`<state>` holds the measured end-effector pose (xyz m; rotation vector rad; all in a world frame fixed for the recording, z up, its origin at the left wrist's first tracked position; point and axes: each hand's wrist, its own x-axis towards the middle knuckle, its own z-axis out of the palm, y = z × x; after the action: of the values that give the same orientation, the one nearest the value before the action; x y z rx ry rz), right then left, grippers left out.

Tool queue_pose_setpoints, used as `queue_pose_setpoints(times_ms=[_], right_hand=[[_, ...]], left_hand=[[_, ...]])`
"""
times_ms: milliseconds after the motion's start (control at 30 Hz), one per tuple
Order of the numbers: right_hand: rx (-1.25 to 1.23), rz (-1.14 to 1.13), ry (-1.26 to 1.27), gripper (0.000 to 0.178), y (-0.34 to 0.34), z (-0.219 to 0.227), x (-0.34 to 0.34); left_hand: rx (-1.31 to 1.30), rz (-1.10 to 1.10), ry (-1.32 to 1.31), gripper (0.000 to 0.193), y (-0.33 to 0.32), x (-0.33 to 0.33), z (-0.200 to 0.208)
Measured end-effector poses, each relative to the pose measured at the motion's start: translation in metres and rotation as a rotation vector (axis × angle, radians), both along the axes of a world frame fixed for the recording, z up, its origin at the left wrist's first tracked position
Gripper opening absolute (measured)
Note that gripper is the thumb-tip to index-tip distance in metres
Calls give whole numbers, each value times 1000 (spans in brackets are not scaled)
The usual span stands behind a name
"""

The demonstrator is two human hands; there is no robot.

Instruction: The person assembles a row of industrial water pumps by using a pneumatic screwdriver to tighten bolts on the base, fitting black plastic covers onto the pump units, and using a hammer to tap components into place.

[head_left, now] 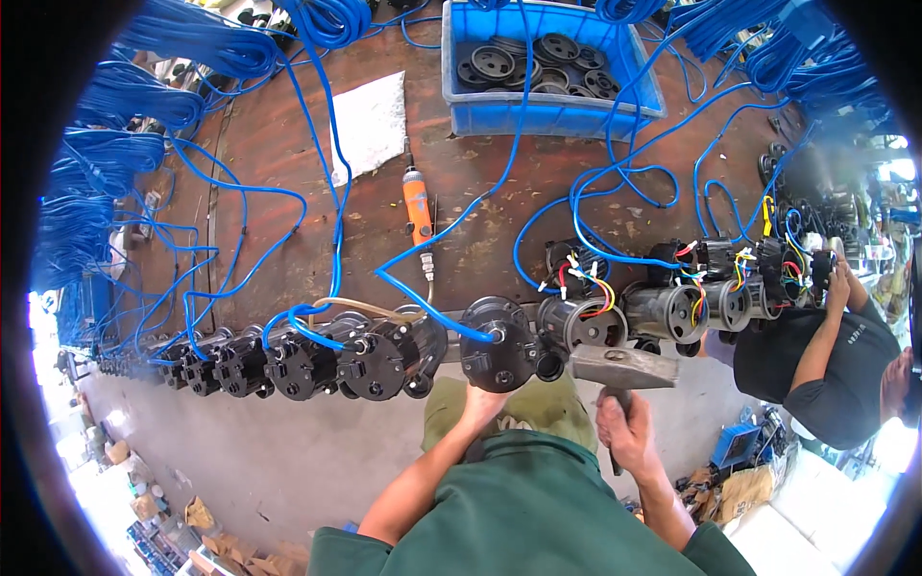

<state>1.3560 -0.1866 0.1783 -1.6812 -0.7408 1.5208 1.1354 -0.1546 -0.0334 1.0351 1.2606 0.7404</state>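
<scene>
My right hand (629, 429) is closed around the dark handle of a hammer (624, 367). The hammer's grey metal head is level, just right of a black round-capped motor housing (497, 360) at the table's near edge. A blue cable rises from that housing's cap. Below the housing, my left hand (485, 403) holds its near lower side, the fingers mostly hidden behind it. Right of it sits an uncapped housing (581, 324), with red, yellow and white wires showing. To the left, another capped housing (379, 360) stands in a long row of similar ones, each with a blue cable.
An orange power screwdriver (418, 204) lies on the brown table (269, 230) near a white sheet (370, 130). Behind is a blue crate (557, 117) of black round covers. Blue cable coils (115, 154) hang left and right. A co-worker (816, 370) handles parts at right.
</scene>
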Motion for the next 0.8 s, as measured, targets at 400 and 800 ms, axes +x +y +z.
queue_pose_setpoints(times_ms=[400, 800], right_hand=[[138, 41, -138, 19, 20, 84, 3], [337, 737, -652, 32, 86, 110, -66]], left_hand=[[-54, -71, 191, 43, 5, -5, -12], [44, -136, 428, 30, 16, -7, 47]])
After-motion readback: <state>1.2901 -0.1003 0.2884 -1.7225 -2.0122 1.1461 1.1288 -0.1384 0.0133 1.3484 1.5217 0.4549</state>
